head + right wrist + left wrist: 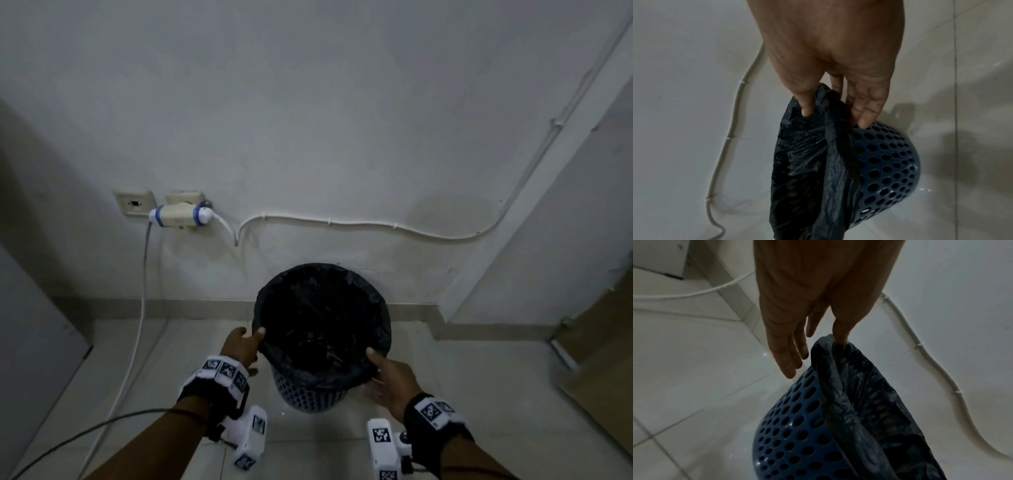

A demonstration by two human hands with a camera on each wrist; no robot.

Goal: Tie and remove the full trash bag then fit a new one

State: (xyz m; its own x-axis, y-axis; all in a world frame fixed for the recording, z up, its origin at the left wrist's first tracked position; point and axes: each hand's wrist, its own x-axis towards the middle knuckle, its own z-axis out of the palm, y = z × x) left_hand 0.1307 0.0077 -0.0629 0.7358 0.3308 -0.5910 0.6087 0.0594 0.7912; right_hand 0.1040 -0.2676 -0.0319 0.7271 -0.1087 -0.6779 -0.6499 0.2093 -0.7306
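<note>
A blue perforated bin stands on the tiled floor just in front of the white wall, and a black trash bag lines it, its edge folded out over the rim all the way round. The bag's mouth is wide open, not tied, and what lies inside is too dark to make out.

The left hand is at the rim's left side; its thumb hooks over the bag's edge while the fingers reach straight down the outside of the bin, so the grip pinches the plastic at the rim. The right hand mirrors it on the near right side: thumb pressed into the bag's fold, fingers lying on the holed wall below (both wrists carry white camera mounts with black-and-white markers).

On the wall to the left, a plug adapter sits in a socket, and a white cable runs clipped along the wall toward the right corner.
</note>
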